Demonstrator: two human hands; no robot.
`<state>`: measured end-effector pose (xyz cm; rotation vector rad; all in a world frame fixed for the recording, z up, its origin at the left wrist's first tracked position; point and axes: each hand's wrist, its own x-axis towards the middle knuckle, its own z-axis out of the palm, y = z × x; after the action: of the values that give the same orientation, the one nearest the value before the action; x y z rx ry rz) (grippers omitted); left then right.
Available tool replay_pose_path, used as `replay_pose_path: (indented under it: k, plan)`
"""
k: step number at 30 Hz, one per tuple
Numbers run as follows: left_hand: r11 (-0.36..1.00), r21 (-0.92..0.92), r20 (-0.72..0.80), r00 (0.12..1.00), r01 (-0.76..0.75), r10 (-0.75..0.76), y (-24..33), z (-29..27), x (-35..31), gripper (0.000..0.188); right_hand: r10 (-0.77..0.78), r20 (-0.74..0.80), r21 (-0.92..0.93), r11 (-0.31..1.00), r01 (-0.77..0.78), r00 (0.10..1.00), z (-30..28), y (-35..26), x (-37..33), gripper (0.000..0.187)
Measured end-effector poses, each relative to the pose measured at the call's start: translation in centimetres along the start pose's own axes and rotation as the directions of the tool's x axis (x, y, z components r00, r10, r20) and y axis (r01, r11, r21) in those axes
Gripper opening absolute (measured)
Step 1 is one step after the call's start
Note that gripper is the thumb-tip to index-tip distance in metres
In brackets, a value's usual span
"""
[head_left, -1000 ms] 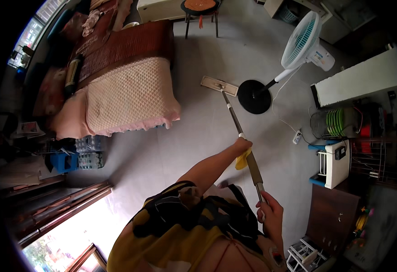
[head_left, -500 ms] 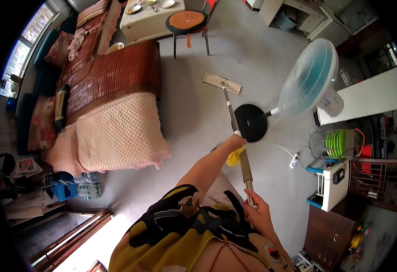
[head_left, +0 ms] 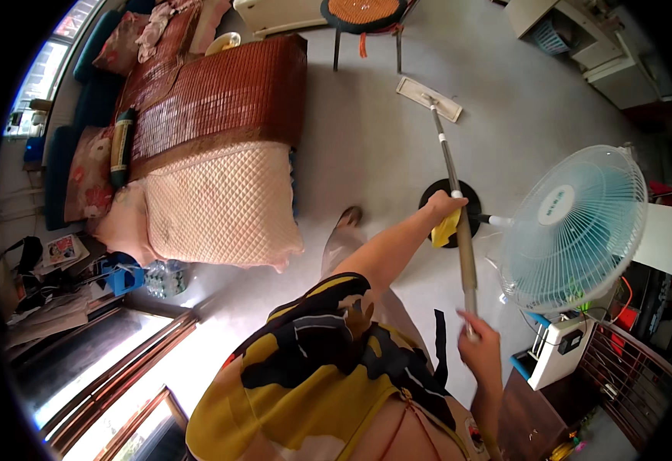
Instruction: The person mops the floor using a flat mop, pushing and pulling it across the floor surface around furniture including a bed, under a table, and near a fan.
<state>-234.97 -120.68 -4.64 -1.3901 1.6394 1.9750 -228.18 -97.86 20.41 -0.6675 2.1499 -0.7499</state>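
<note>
A flat mop [head_left: 448,157] slants away from me, its pale rectangular head [head_left: 417,94] lying on the grey floor near a chair. My left hand [head_left: 446,204] is closed round the middle of the pole, and a yellow cloth [head_left: 446,230] hangs beneath it against the pole. Nearer my body, my right hand [head_left: 480,349] is closed round the pole's upper end. The pole passes over the round black base [head_left: 470,201] of a standing fan [head_left: 574,230], which is to the right of my hands.
A bed-like couch [head_left: 221,203] with a quilted cover and brown mat takes up the left. The chair [head_left: 363,14] with an orange seat stands ahead. A white cabinet [head_left: 620,73] is far right; a brown cabinet [head_left: 528,415] is near right. My foot [head_left: 349,217] is on the floor.
The mop head has slid farther from the fan base and a little closer to the chair. Both hands keep their hold on the pole. The whole view has shifted, and my foot now shows.
</note>
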Motion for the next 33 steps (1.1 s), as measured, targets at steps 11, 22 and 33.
replay_pose_path:
  k: [11,22,33]
  plan:
    - [0.544,-0.657,0.349,0.85,0.522,-0.394,-4.6,5.9,-7.6,0.017,0.45,0.005,-0.063,0.891,-0.449,0.893,-19.0,-7.6,-17.2,0.032]
    - [0.427,-0.718,0.244,0.773,0.55,-0.585,-7.6,-5.3,-7.3,0.017,0.479,0.074,0.186,0.855,-0.484,0.875,-14.5,-6.3,-9.5,0.034]
    - [0.825,-0.465,-0.09,0.91,0.32,-0.404,-5.3,-18.8,2.2,0.013,0.561,0.257,0.75,0.397,-0.529,0.787,-0.6,-9.9,-1.4,0.045]
